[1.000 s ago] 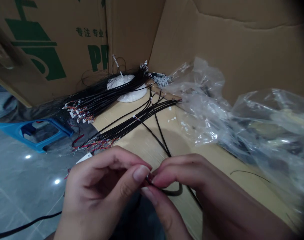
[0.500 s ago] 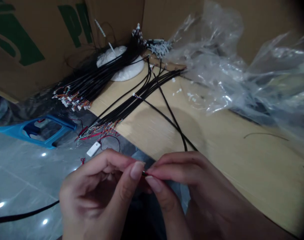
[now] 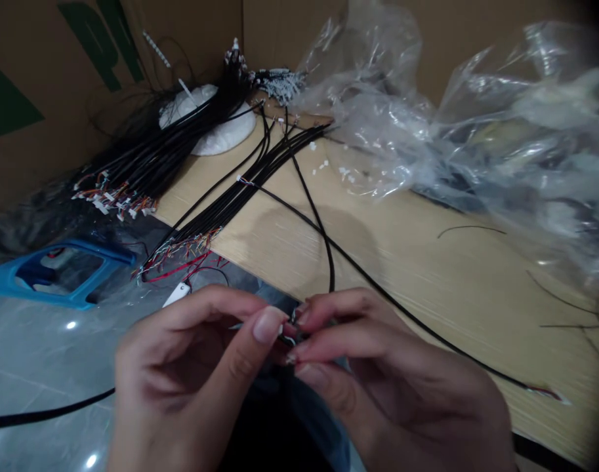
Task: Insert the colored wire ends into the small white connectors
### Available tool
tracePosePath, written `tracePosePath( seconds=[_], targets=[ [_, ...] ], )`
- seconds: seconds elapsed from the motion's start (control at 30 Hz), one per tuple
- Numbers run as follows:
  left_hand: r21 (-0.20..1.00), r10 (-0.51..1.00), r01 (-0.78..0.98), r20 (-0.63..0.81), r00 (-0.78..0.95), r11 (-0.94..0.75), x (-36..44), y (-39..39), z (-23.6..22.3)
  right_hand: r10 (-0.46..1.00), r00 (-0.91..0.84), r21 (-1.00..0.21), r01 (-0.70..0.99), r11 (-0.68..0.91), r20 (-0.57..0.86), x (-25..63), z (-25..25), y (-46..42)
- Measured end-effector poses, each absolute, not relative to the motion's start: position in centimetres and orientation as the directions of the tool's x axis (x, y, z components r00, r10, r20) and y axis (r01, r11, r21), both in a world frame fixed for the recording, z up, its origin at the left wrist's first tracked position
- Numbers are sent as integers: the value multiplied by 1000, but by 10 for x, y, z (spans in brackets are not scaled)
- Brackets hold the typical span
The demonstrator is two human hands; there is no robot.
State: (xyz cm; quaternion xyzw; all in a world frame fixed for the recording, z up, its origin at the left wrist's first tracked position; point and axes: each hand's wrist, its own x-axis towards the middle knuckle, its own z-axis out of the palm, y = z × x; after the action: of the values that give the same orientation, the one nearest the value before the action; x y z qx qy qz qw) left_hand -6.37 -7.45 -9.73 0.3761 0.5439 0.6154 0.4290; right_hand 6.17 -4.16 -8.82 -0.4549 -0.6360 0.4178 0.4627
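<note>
Pinching a small cable end [image 3: 292,334], the fingers [image 3: 268,325] of the left hand [image 3: 181,373] and right hand [image 3: 388,387] nearly meet at the near edge of the light wood surface [image 3: 427,275], its fine strands too small to make out. A black cable [image 3: 317,226] rises from the hands toward the far end of a bundle of black cables [image 3: 230,203], while a second black cable [image 3: 417,319] lies loose towards the right.

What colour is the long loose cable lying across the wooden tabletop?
The cable is black, and shows best in the head view.
</note>
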Motion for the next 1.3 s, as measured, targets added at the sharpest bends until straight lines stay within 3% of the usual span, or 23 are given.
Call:
tracePosePath(
  seconds=[0.17, 0.5, 0.7, 0.83, 0.93, 1.03, 1.3],
  targets=[
    [981, 950, -195, -59, -308, -3, -65, -75, -95, 950, -285, -978, 123, 166, 125, 76, -87, -46],
    [971, 964, -239, -69, -256, 6, -61, -78, -90, 971, -180, -980, 95, 176, 157, 72, -75, -49],
    [984, 977, -177, -39, -208, 1, -63, -82, -90, 976, -203, -987, 119, 109, 83, 76, -71, -49],
    [990, 976, -140, -38, -216, 7, -60, -84, -88, 971, -60, -927, 289, 238, 230, 69, -75, -65],
    [993, 967, -118, -47, -251, 18, -58, -84, -85, 895, 30, -801, 459, 384, 446, 60, -77, -76],
    [996, 954, -82, -62, -292, 40, -57, -84, -83, 806, 92, -716, 525, 460, 584, 57, -76, -79],
    [998, 936, 59, 37, -350, -17, -55, -87, -80, 853, 0, -757, 462, 462, 521, 64, -51, -84]
  ],
)
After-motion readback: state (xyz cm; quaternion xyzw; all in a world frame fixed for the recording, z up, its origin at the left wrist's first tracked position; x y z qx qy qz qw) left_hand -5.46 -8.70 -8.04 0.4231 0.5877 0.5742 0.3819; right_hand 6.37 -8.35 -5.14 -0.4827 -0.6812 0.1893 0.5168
